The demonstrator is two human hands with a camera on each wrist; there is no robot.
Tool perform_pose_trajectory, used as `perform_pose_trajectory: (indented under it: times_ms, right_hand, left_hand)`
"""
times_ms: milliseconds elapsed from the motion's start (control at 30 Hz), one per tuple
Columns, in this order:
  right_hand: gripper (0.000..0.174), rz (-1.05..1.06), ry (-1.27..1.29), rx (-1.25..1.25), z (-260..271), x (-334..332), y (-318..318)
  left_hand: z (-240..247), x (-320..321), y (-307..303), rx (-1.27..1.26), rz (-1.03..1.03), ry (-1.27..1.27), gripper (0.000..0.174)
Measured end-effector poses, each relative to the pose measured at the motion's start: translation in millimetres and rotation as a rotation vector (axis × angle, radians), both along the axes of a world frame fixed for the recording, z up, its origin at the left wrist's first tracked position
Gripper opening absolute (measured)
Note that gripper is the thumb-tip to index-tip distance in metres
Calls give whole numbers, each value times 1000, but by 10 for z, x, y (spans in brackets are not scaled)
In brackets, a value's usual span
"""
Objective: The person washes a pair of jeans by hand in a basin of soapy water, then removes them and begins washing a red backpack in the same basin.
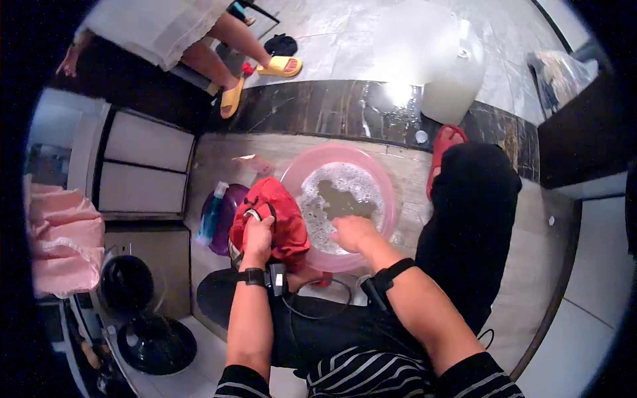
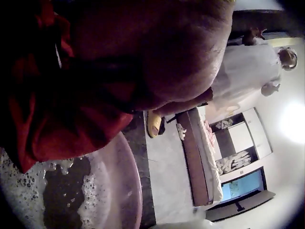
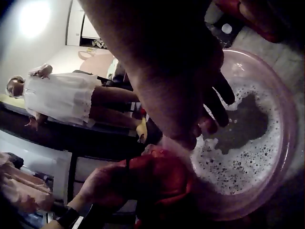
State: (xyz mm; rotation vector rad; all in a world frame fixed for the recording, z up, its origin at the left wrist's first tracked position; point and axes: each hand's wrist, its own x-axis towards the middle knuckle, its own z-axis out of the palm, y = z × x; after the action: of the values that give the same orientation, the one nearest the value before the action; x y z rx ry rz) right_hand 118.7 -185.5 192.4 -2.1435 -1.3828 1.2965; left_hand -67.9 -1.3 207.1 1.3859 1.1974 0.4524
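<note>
My left hand (image 1: 259, 237) grips a red cloth bag (image 1: 286, 215) by its top, where a black loop and cords show. The bag hangs at the left rim of a pink basin (image 1: 389, 192), with part of it overlapping the basin. Grey, cloudy water topped with white suds (image 1: 338, 174) fills the basin. Over the near side of the water is my right hand (image 1: 355, 233), holding nothing. Its fingers (image 3: 218, 107) are loosely spread and point down toward the suds in the right wrist view. The left fingers are mostly dark in the left wrist view.
A blue-green bottle (image 1: 213, 212) and a purple tub (image 1: 229, 215) stand left of the bag. Beyond the dark stone sill is a large whitish container (image 1: 454, 79). Another person in yellow slippers (image 1: 282, 66) is at upper left. Pink cloth (image 1: 63, 242) hangs at left.
</note>
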Motion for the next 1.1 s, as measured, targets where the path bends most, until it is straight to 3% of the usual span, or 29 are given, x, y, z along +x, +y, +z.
perform_pose_trajectory:
  times_ms: [467, 500, 533, 567, 600, 667, 700, 733, 800, 833, 933, 1033, 1100]
  right_hand:
    - [33, 104, -104, -23, -179, -7, 152]
    - [33, 123, -108, 30, -208, -12, 152]
    - [32, 137, -112, 83, -257, -16, 144]
    - [32, 132, -118, 89, -319, -23, 149]
    - [32, 124, -124, 93, -383, -31, 149]
    - [32, 124, -49, 184, -497, -1, 132]
    - [30, 139, -70, 178, -603, 13, 127]
    - [29, 154, -89, 174, -714, 20, 129]
    - [26, 178, -104, 93, -791, 74, 134]
    - [24, 162, -84, 86, -765, 86, 146]
    - [23, 91, 33, 215, -929, 95, 97]
    - [21, 141, 55, 126, -759, 78, 152]
    - [20, 124, 75, 108, -857, 122, 150]
  left_hand:
    - [227, -215, -137, -10, 163, 23, 17]
    - [343, -216, -168, 5, 116, 176, 16]
    - [126, -300, -123, 0, 119, 13, 12]
    - [310, -267, -170, -31, 117, 84, 8]
    - [146, -325, -123, 16, 95, 59, 5]
    - [257, -277, -166, 22, 134, 88, 8]
    - [159, -289, -165, 66, 122, -91, 10]
    - [272, -259, -206, 122, 131, -54, 11]
    - [41, -342, -121, 178, 38, 58, 33]
    - [231, -304, -178, 196, 57, 176, 38]
    - [250, -280, -188, 244, 41, 132, 37]
    - [39, -230, -201, 327, 80, 97, 42]
    - [-34, -236, -144, 212, 26, 65, 44]
